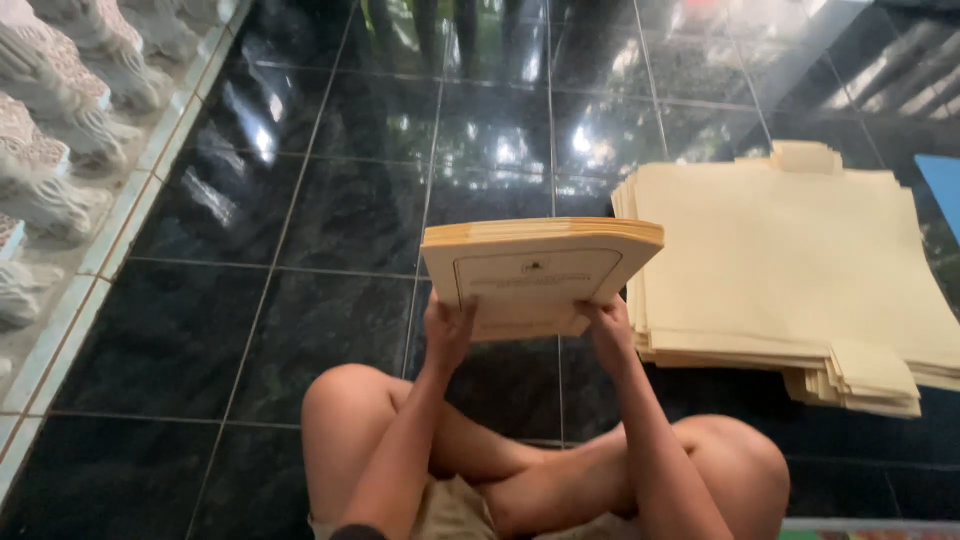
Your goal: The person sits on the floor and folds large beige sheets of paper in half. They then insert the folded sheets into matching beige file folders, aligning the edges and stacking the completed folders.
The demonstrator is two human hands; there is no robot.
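**Squaring up a batch of folders over your lap**

Head view, the only one here: you're sitting cross-legged on the glossy black tile floor (330, 210), and both hands are clamped on the near edge of a thin bundle of cream file folders (540, 270). Your left hand (448, 330) grips the bundle's lower left corner, your right hand (607, 325) the lower right, thumbs on top. The bundle is lifted clear of the floor, tilted up toward you, printed cover facing you.

Just right of the bundle sits the big stack of flat unfolded folder blanks (800, 270), resting on the tiles. Well left of the bundle there's a white balustrade (60, 130).

My guess is you're mid-collate, evening out a finished batch. The next move probably calls for a steady two-handed grip so the edges don't fan out.
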